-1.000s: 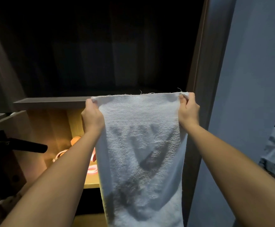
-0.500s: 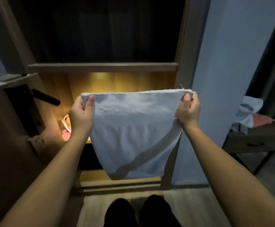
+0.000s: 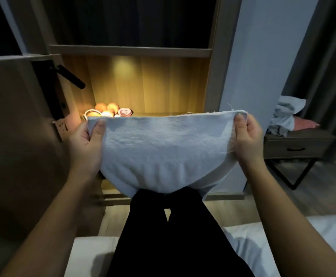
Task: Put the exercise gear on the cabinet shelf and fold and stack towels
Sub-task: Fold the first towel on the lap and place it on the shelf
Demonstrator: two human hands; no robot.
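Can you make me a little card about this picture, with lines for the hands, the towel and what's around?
Hands: the left hand and right hand each pinch a top corner of the towel
Towel: the white towel is stretched between them and sags down to the dark trousers
Cabinet: the lit cabinet compartment has orange and pink exercise gear at its left
Right side: a side table with a heap of cloth on top
Still to do: towel not yet stacked

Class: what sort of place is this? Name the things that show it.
Probably a bedroom: a tall cabinet with a lit shelf, a small drawer table piled with cloths, and white bedding beneath the person.
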